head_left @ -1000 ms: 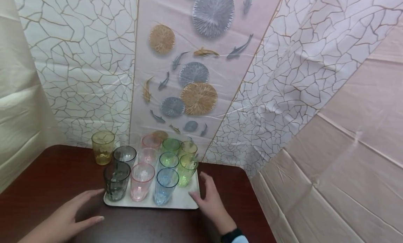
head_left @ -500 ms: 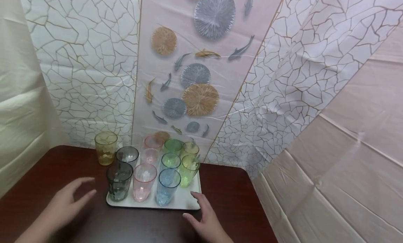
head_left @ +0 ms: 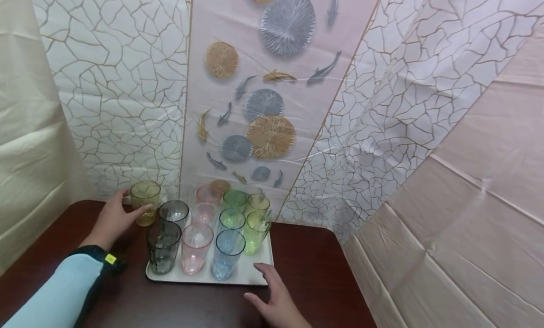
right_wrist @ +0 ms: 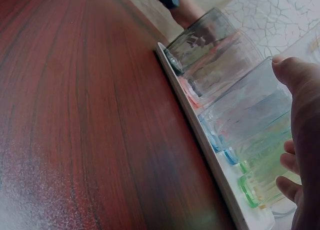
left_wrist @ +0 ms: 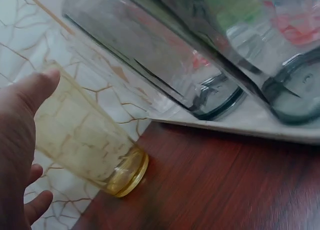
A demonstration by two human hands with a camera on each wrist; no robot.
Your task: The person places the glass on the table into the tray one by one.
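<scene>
A yellow glass [head_left: 146, 189] stands on the table, left of the tray. My left hand [head_left: 111, 222] reaches around it, thumb across its near side and index fingertip right at the left of its rim. The left wrist view shows the tumbler [left_wrist: 85, 135] between the thumb and loosely bent fingers, its base on the wood. Near the tray's front right corner, my right hand [head_left: 276, 297] hovers with thumb and fingers apart, holding nothing. The blue glass [head_left: 227, 257] and the light green glass [head_left: 255, 236] are the nearest to it.
A white tray [head_left: 250, 271] holds several tinted glasses in rows: dark grey glass [head_left: 163, 252], pink glass [head_left: 196, 255], green glass [head_left: 233, 217] among them. The dark red wooden table [head_left: 314, 271] ends at patterned cloth [head_left: 127, 106] behind and plain cloth at the sides.
My left hand has moved from the table's left front up and away to the yellow glass. My right hand has drawn back from the tray's right side toward the front corner.
</scene>
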